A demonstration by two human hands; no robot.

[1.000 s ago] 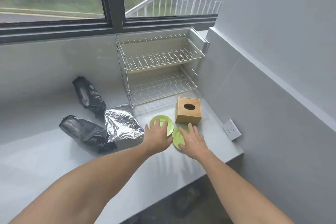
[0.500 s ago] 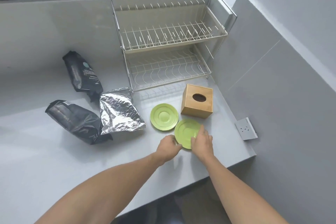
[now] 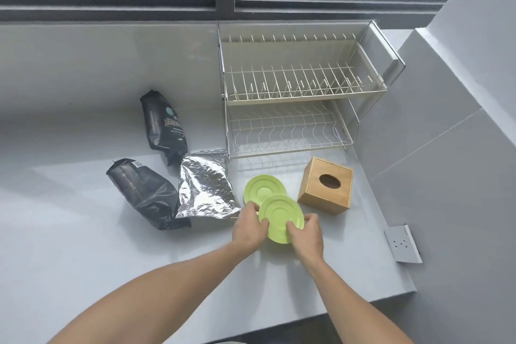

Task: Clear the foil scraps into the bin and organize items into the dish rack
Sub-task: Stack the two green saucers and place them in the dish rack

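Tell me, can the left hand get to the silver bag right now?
Probably not yet: the left hand is busy holding the green plate with the right hand. The silver bag lies close beside it, unblocked.

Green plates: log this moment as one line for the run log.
both hands: left hand, right hand | holding: near green plate, overlapping far green plate | dish rack: no dishes | foil bag: on counter
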